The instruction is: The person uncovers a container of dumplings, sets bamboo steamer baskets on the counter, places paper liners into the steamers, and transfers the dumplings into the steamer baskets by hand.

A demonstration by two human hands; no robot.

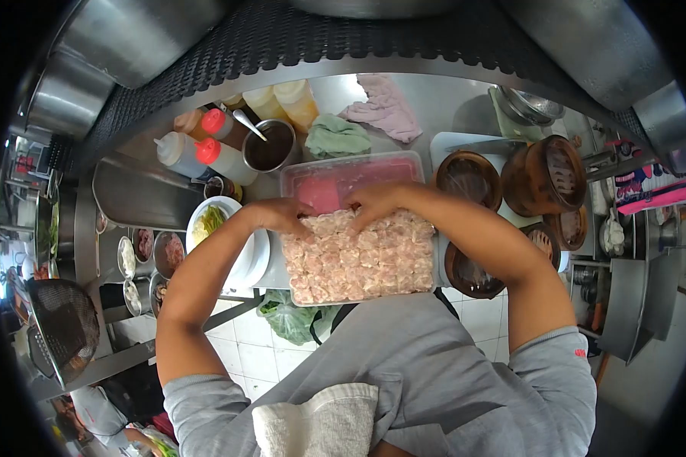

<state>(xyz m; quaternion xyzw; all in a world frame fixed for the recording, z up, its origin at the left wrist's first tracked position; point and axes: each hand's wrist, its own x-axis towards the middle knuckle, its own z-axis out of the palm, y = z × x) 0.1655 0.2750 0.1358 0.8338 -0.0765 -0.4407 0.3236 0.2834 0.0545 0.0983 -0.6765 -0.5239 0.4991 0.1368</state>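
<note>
The person wears a plain grey shirt [434, 358] with loose short sleeves. The left sleeve [202, 392], at 7 o'clock, ends in a stitched hem near the elbow; the right sleeve [552, 373], at 4 o'clock, has the same hem and a small red marking [581, 353] too small to read. The cloth is soft and wrinkled, with a short stitched flap [389, 388] towards 5 o'clock. At 6 o'clock a thick, fuzzy white towel [320, 415] lies over the shirt. Left hand [283, 216] and right hand [379, 202] are both bare, as are the forearms.
</note>
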